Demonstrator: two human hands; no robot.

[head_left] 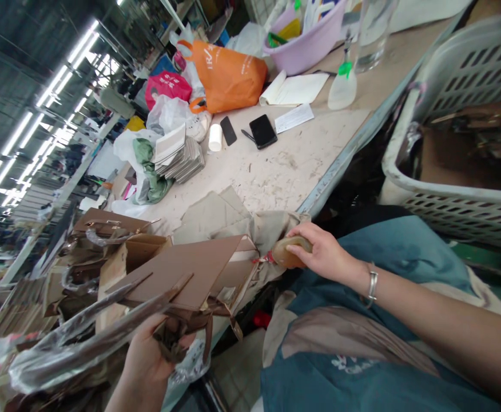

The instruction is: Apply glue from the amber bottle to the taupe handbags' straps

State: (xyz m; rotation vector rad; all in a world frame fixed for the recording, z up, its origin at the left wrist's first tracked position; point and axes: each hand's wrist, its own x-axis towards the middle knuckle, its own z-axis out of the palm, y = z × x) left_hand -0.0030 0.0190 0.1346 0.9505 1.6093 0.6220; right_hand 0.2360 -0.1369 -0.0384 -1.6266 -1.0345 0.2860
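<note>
The left hand (147, 360) is gripping a stiff, smooth brown bag (182, 269) from below, fingers curling closed around its crumpled straps. Wrinkled clear plastic (74, 343) is trailing off to that hand's left. The right hand (323, 252), with a metal bracelet (373, 284) at its wrist, is closing its fingers over a rounded, waxy tan block (291, 252) and pressing it against the bag's flap edge. Just beyond that hand, soft grey cloth (271, 226) is draping over the scuffed bench (285, 166).
</note>
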